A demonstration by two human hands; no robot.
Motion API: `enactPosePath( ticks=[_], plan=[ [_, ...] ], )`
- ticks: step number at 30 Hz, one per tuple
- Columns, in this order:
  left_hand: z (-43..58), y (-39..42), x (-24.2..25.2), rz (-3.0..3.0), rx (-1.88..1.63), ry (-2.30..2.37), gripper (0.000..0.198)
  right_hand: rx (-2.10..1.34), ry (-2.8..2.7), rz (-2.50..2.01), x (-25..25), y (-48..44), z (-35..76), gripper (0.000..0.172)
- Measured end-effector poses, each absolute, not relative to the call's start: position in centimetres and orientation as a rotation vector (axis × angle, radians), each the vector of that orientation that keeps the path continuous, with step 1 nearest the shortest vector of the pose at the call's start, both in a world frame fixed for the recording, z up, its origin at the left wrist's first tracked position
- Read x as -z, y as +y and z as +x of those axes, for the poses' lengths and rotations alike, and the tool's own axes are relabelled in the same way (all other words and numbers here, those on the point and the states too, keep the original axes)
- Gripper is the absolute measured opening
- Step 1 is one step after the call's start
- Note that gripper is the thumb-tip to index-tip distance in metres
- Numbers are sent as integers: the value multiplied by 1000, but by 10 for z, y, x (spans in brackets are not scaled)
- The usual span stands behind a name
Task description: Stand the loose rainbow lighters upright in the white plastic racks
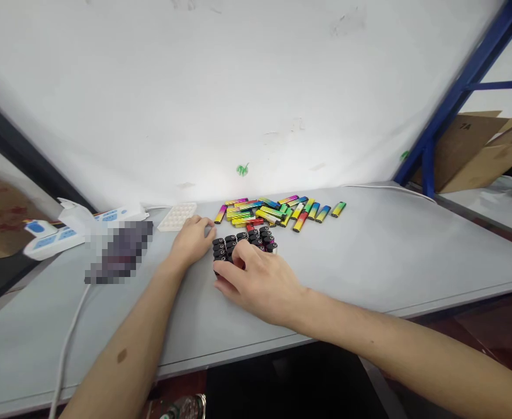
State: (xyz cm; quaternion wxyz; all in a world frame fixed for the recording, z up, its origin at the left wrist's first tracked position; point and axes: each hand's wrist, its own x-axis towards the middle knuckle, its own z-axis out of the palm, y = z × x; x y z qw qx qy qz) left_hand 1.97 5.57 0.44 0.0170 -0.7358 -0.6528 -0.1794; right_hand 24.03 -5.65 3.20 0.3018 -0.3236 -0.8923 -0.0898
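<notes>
A tight block of upright slim sticks with black ends (219,247), each marked with a small ring, stands on the table in front of me. My right hand (256,279) reaches over its near side, fingers curled and touching the nearest black ends; its palm hides part of the block. My left hand (194,240) rests on the table just left of the block, fingers loosely bent, thumb apart, nothing seen in it. Behind lie loose shiny sticks (269,215) in yellow, green, blue, pink and red. A white tray (165,223) with rows of small pockets sits beyond my left hand.
On the left are a white power strip (75,233), a blurred dark item (123,253) and a white cable (70,337). A white wall (247,105) backs the grey table (369,262). Blue frame posts (452,99) and cardboard boxes (478,151) stand at right.
</notes>
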Motion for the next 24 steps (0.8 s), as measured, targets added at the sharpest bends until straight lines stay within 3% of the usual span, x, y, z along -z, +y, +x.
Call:
enactPosePath(
  ticks=[8,14,20,24],
  plan=[
    [20,56,-4,-2302,547,-2038,33,-54,-2091,-1077,-81,14,264,31],
    [20,57,-5,-2278,546,-2062,31,-265,-2567,-1117,-83,114,250,28],
    [19,57,-7,-2244,648,-2089,27,-96,-2847,-1042,-72,142,198,62],
    [18,57,-7,-2186,800,-2151,25,20,-2964,-1143,-68,141,175,64]
  ],
)
